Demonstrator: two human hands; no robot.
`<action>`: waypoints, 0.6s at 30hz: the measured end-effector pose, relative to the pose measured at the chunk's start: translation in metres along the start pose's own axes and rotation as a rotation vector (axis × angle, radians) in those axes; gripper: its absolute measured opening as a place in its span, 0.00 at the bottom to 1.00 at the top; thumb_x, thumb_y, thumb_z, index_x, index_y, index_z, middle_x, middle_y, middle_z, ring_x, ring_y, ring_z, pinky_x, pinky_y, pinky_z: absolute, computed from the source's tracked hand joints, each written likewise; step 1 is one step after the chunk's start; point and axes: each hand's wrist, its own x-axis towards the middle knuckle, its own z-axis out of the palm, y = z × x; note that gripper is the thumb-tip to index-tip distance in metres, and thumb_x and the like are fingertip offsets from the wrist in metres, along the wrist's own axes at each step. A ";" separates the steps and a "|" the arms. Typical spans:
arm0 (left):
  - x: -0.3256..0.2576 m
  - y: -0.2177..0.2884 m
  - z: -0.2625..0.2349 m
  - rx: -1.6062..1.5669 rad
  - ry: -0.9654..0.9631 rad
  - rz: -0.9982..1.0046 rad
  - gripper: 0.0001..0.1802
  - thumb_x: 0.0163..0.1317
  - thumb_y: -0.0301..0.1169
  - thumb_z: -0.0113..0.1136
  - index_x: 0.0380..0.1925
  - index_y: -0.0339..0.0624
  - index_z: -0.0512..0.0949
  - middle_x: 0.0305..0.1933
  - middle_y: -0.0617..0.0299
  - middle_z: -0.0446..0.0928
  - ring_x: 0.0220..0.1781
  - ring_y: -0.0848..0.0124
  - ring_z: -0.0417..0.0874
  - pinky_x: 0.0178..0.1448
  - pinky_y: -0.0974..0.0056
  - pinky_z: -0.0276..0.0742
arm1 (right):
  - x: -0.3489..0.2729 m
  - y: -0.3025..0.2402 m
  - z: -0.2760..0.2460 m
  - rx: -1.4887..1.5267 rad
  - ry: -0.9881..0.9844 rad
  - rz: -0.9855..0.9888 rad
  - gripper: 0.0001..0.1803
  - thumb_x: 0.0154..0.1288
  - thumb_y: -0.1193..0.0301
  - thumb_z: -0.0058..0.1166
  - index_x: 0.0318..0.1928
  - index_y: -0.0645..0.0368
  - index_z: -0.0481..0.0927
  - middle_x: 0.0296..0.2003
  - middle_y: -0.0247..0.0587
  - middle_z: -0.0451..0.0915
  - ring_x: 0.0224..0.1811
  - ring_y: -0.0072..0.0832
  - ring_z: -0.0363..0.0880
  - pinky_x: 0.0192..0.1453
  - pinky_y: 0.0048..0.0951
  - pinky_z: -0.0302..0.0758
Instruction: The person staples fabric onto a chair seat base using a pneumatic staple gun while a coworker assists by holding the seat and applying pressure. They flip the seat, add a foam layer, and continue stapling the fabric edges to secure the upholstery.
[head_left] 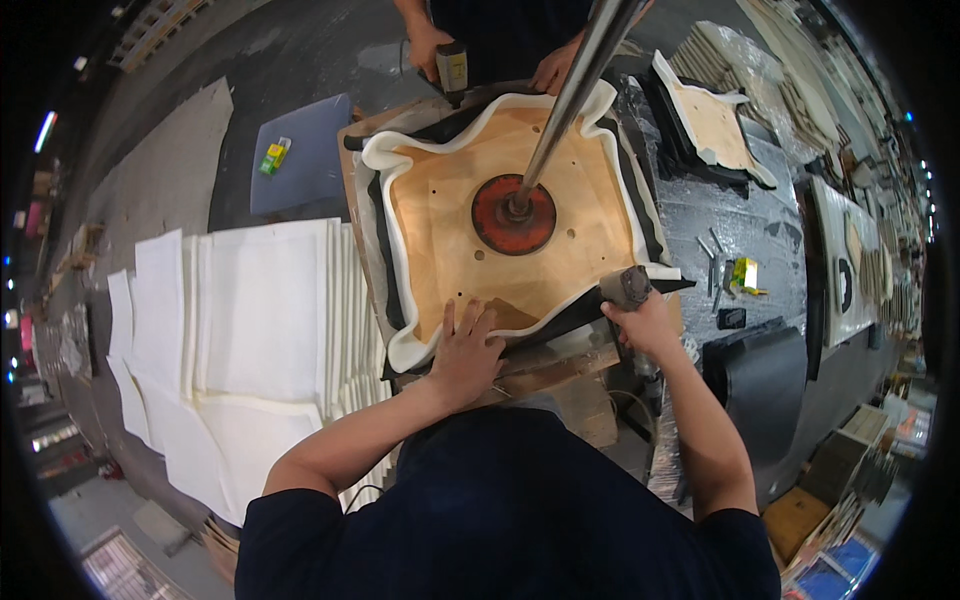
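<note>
A plywood board (pixel 440 210) lies in the middle, ringed by white foam (pixel 396 250) that curls up at its edges. Black cover material (pixel 560 318) spreads out beneath the foam. Pressing on the board's middle is a red round plate (pixel 490 232) at the end of a slanting metal rod (pixel 572 100). My left hand (pixel 466 355) rests with fingers spread over the near edge, fingertips on the wood. With my right hand (pixel 645 326) I grip a staple gun (pixel 627 287), its head at the near right corner. Its nose is hidden.
Across the board, another person's hand (pixel 428 50) holds a second staple gun (pixel 453 68). White foam sheets (pixel 265 300) are stacked at left. On the right, a film-covered table (pixel 690 225) bears staple strips, a yellow box (pixel 743 274) and another padded board (pixel 715 125).
</note>
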 end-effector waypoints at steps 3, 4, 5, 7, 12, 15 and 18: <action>0.005 -0.015 -0.001 0.043 -0.003 0.069 0.18 0.64 0.46 0.76 0.43 0.45 0.91 0.70 0.50 0.77 0.82 0.47 0.69 0.87 0.25 0.54 | 0.003 -0.001 0.001 -0.026 0.018 -0.043 0.19 0.69 0.67 0.77 0.54 0.61 0.86 0.31 0.35 0.87 0.19 0.22 0.79 0.23 0.32 0.76; 0.007 -0.018 -0.003 0.031 -0.020 0.104 0.17 0.64 0.46 0.75 0.43 0.45 0.91 0.68 0.50 0.77 0.80 0.47 0.71 0.87 0.26 0.55 | 0.001 0.000 0.000 -0.005 0.024 -0.045 0.20 0.69 0.67 0.77 0.54 0.62 0.86 0.31 0.35 0.87 0.19 0.22 0.78 0.23 0.32 0.76; 0.009 -0.022 -0.004 0.020 -0.038 0.139 0.17 0.65 0.46 0.75 0.43 0.44 0.92 0.65 0.49 0.78 0.77 0.48 0.73 0.87 0.27 0.56 | -0.001 0.000 0.000 0.016 0.030 -0.046 0.20 0.69 0.67 0.77 0.54 0.62 0.86 0.31 0.35 0.87 0.19 0.22 0.78 0.23 0.32 0.76; 0.013 -0.030 -0.006 0.003 -0.059 0.197 0.17 0.66 0.45 0.74 0.43 0.43 0.92 0.61 0.49 0.79 0.73 0.49 0.75 0.86 0.29 0.58 | -0.004 0.000 0.001 0.031 0.044 -0.053 0.20 0.69 0.67 0.77 0.54 0.62 0.86 0.31 0.34 0.87 0.19 0.21 0.78 0.23 0.32 0.76; 0.016 -0.050 -0.010 0.008 -0.117 0.251 0.17 0.65 0.46 0.74 0.40 0.45 0.91 0.56 0.57 0.80 0.69 0.56 0.78 0.84 0.35 0.64 | -0.011 -0.024 0.005 -0.079 0.056 0.062 0.20 0.69 0.68 0.77 0.56 0.63 0.87 0.33 0.33 0.88 0.19 0.20 0.78 0.22 0.30 0.76; 0.017 -0.065 -0.003 -0.044 -0.082 0.319 0.15 0.66 0.45 0.74 0.37 0.44 0.89 0.55 0.58 0.80 0.68 0.55 0.78 0.83 0.35 0.64 | -0.012 -0.021 0.007 -0.042 0.075 0.055 0.21 0.68 0.67 0.78 0.57 0.62 0.87 0.34 0.34 0.89 0.20 0.20 0.78 0.22 0.29 0.77; 0.015 -0.070 -0.003 -0.169 0.019 0.377 0.12 0.66 0.40 0.75 0.35 0.44 0.87 0.57 0.59 0.79 0.70 0.54 0.78 0.84 0.31 0.62 | -0.012 -0.004 0.006 0.001 0.077 0.030 0.22 0.68 0.67 0.78 0.58 0.61 0.87 0.35 0.34 0.89 0.20 0.20 0.79 0.22 0.29 0.77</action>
